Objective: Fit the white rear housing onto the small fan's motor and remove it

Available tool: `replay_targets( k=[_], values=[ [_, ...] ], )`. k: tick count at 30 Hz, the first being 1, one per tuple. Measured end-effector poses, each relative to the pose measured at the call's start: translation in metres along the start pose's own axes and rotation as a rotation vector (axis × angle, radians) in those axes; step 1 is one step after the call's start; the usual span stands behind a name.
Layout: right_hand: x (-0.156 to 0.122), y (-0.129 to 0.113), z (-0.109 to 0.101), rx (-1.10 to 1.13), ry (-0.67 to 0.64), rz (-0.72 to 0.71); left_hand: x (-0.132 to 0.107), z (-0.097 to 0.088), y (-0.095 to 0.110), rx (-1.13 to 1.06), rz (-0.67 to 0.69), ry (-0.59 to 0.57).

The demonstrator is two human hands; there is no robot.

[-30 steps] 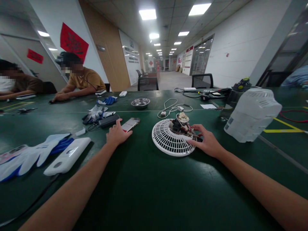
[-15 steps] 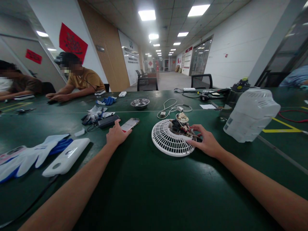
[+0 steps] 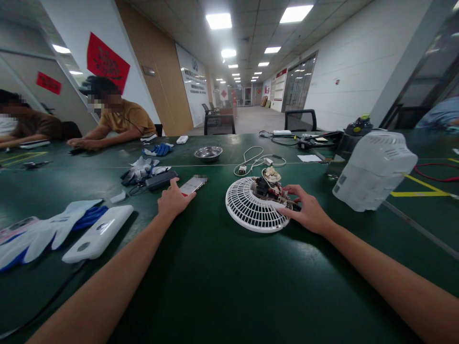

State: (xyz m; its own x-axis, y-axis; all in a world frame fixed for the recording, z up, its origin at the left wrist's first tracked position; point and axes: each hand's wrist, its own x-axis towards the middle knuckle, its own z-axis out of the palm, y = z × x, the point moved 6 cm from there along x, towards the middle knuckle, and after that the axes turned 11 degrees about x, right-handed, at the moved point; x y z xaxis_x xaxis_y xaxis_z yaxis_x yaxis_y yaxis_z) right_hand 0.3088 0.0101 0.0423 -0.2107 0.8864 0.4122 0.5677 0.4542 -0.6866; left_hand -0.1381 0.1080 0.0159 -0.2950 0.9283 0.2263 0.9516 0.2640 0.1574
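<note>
My left hand (image 3: 172, 200) has its fingers and thumb around the near end of a smartphone (image 3: 194, 184), which lies on the green table with its screen lit. At centre, a round white fan grille (image 3: 251, 210) lies on the table, carrying a motor assembly (image 3: 268, 188) with dark parts and wires. My right hand (image 3: 306, 210) grips the right side of that assembly, thumb near the grille and fingers above; the exact contact is partly hidden. Behind the grille lies a white cable with a connector (image 3: 243, 169).
A translucent white plastic housing (image 3: 375, 172) stands at right, beside a dark bottle (image 3: 349, 148). A metal bowl (image 3: 208, 153) sits farther back. On the left are a white power bank (image 3: 102, 234), gloves (image 3: 46, 234) and a black case (image 3: 161, 180). Another person (image 3: 122, 114) sits at the far left.
</note>
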Motion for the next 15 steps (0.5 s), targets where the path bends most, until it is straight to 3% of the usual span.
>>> replay_targets(
  k=[15],
  values=[
    [0.0006, 0.0038, 0.0003, 0.002, 0.001, -0.002, 0.0019, 0.0013, -0.0015, -0.014, 0.013, 0.006]
  ],
)
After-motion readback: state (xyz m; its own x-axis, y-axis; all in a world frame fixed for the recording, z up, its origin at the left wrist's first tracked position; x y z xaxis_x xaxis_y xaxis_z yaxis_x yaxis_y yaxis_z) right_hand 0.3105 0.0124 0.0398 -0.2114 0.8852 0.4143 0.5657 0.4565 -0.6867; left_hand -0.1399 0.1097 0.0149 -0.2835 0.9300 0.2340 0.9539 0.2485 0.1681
